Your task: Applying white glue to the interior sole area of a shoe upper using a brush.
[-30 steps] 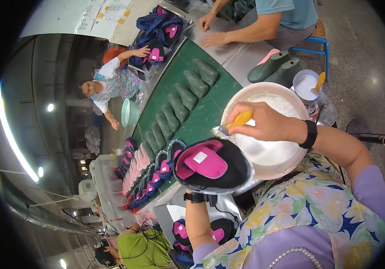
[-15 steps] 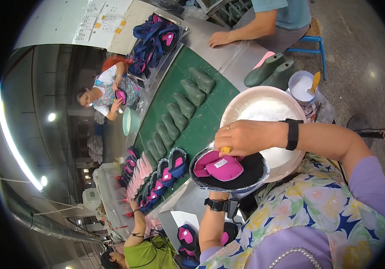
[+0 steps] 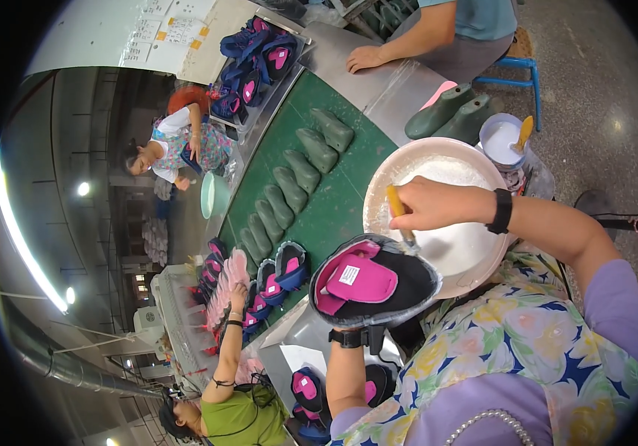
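Observation:
My left hand [image 3: 344, 332], mostly hidden, holds up a dark shoe upper [image 3: 416, 276] from beneath; its pink lining and a small white label [image 3: 349, 275] show. My right hand [image 3: 438, 202] grips a brush [image 3: 395, 199] by its yellow handle. The brush's bristles point down at the upper's far right rim, close to or touching it. Along that rim runs a greyish-white edge. Beyond the upper sits a wide pale pink basin [image 3: 372, 178] with white material inside, partly under my right hand.
A green conveyor belt [image 3: 349, 171] carries a row of dark green shoe lasts [image 3: 305, 172] and several uppers [image 3: 290, 267]. A white pot [image 3: 499, 140] with another yellow-handled brush stands right of the basin. More uppers [image 3: 306, 386] lie near my left forearm. Co-workers sit across and at left.
My right hand has lifted off the upper and turned, bringing the brush's handle upright and its bristles to the rim. The upper has tilted slightly. A co-worker's arm at left reaches further along the belt.

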The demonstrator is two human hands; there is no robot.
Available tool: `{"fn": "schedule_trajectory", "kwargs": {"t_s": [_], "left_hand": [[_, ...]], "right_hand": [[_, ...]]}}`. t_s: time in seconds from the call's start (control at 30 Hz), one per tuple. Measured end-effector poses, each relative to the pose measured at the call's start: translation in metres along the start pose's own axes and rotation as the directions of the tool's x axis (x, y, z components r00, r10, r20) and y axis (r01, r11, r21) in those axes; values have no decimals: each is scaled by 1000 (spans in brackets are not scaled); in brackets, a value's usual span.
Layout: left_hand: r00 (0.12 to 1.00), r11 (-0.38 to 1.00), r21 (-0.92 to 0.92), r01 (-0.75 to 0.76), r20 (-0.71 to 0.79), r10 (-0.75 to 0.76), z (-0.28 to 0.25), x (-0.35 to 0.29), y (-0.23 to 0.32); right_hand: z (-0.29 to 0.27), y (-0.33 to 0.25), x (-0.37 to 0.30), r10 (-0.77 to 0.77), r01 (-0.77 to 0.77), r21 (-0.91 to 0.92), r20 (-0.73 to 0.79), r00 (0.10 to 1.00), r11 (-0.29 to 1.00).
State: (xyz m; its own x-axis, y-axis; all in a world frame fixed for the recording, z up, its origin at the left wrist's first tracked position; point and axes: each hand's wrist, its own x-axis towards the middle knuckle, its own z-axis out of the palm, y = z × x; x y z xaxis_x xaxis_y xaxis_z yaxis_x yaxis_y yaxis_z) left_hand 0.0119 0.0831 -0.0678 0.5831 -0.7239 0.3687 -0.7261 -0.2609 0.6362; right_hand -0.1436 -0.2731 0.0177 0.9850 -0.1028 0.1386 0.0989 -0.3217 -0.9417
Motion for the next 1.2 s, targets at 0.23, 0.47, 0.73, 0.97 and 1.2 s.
{"fn": "schedule_trajectory", "kwargs": {"t_s": [0.23, 0.47, 0.73, 0.97, 1.2], "left_hand": [[998, 996, -64, 67, 5, -67, -46, 7, -21], [990, 982, -130, 138, 27, -135, -50, 17, -39], [984, 960, -218, 177, 58, -168, -40, -10, -52], [956, 917, -280, 284, 16, -292, -35, 3, -72], [937, 874, -360, 327, 4, -349, -26, 15, -95]], "right_hand": [[15, 51, -17, -57, 44, -382, -22, 998, 923], [-7, -10, -13, -126, 106, -93, -251, 960, 990], [-6, -8, -7, -222, 221, -25, -87, 971, 975], [1, -12, -36, -214, 234, 44, -271, 939, 971], [65, -34, -32, -374, 390, 218, -111, 921, 895]]}}
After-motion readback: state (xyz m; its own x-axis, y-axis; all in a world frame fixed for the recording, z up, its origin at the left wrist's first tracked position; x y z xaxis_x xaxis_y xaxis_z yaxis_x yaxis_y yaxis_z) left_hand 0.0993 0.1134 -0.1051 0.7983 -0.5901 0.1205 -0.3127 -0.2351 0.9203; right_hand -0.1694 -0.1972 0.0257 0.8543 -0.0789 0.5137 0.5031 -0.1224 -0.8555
